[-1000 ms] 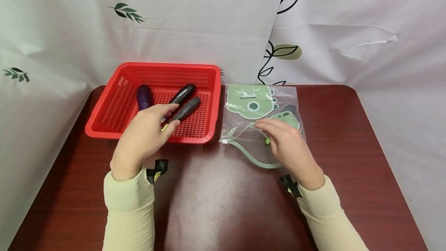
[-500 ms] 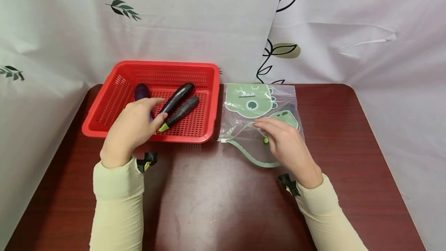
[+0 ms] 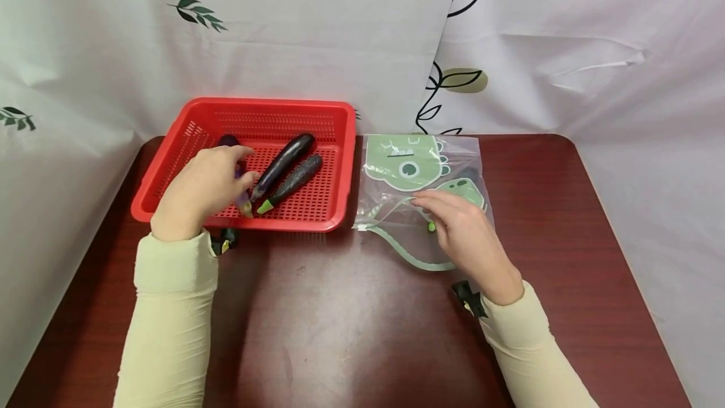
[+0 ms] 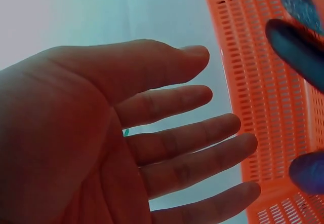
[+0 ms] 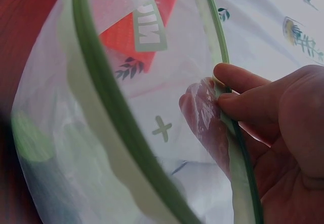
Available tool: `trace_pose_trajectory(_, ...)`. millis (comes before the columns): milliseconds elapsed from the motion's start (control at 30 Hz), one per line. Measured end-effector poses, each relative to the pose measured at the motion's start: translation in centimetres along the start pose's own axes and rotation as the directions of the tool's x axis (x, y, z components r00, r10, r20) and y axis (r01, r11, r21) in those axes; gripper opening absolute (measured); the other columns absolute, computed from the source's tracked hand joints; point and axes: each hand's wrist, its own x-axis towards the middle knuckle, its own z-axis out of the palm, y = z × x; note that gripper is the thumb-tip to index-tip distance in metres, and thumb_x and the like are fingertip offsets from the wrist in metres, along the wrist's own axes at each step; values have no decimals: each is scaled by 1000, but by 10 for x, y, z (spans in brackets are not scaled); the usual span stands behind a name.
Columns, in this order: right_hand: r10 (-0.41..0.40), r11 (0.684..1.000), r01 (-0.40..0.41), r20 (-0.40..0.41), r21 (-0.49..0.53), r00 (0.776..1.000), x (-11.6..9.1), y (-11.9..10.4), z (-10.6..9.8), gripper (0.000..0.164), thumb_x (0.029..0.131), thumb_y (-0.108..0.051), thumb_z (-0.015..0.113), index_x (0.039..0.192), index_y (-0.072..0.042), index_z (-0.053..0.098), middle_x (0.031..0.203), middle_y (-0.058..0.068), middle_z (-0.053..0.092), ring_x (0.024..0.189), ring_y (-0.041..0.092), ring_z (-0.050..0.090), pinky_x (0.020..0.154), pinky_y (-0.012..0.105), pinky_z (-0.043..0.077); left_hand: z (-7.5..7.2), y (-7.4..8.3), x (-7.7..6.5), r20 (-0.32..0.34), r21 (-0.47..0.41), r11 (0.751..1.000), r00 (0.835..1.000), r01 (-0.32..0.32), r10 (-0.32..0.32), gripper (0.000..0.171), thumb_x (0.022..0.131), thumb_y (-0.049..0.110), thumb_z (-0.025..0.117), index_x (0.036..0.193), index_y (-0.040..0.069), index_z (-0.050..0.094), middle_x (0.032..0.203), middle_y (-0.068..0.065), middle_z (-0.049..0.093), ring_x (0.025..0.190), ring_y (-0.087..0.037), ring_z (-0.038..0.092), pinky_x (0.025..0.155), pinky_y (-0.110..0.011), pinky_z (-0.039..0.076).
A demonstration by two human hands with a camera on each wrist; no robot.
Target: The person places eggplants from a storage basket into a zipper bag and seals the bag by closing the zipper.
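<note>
My left hand [image 3: 201,187] hovers over the left part of the red basket [image 3: 342,213], fingers apart and holding nothing. Beneath it lies a purple eggplant [image 3: 229,140], partly hidden by the hand. To its right are a glossy dark eggplant [image 3: 287,159] and a speckled dark vegetable [image 3: 300,175] with a green end. With thumb and fingers, my right hand [image 3: 467,232] pinches one lip of a clear zip bag [image 5: 217,89], whose mouth gapes wide. A small bright green tip [image 3: 432,226] shows at the bag, next to that hand.
The bag lies on a dark red-brown table [image 3: 566,238], right of the basket. A white slider [image 3: 361,227] sits at the bag's left corner. Pale curtains [image 3: 317,36] with leaf prints hang behind and at both sides.
My left hand has moved left and away across the basket, from over the two dark vegetables to above the purple eggplant. My right hand stays on the bag's lip.
</note>
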Motion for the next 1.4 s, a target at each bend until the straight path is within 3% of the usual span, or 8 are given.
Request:
trace_pose_trajectory(133,-3,1000,3,2,4,1000,0,0,0,32,87,12,66,114,-4,74,118,8,71,113,24,65,95,43,51,-6,-5,7,-10,46,999,1000,-10,11,52,97,19,61,143,-3,49,92,-20,71,115,-48,57,100,-65,39)
trace_pose_trajectory(267,-5,1000,5,7,11,1000,1,-1,0,30,88,10,65,114,-3,73,118,8,71,113,24,65,95,42,51,-8,-14,12,-7,90,996,1000,-25,25,48,97,20,63,136,-5,53,121,-32,61,113,-51,56,98,-65,40)
trace_pose_trajectory(833,-16,1000,16,-9,22,1000,1,0,1,32,87,13,65,113,-3,74,117,9,71,112,26,66,95,44,52,-12,-43,41,97,168,985,995,-36,20,50,94,16,65,135,-9,51,127,-35,56,122,-53,50,104,-64,36)
trace_pose_trajectory(1400,-8,1000,8,-2,15,1000,0,1,0,31,88,11,66,114,-4,74,118,7,71,113,24,65,96,42,51,-17,-62,68,206,167,986,977,24,-59,59,95,17,63,140,-13,42,134,-38,49,124,-53,47,104,-66,35)
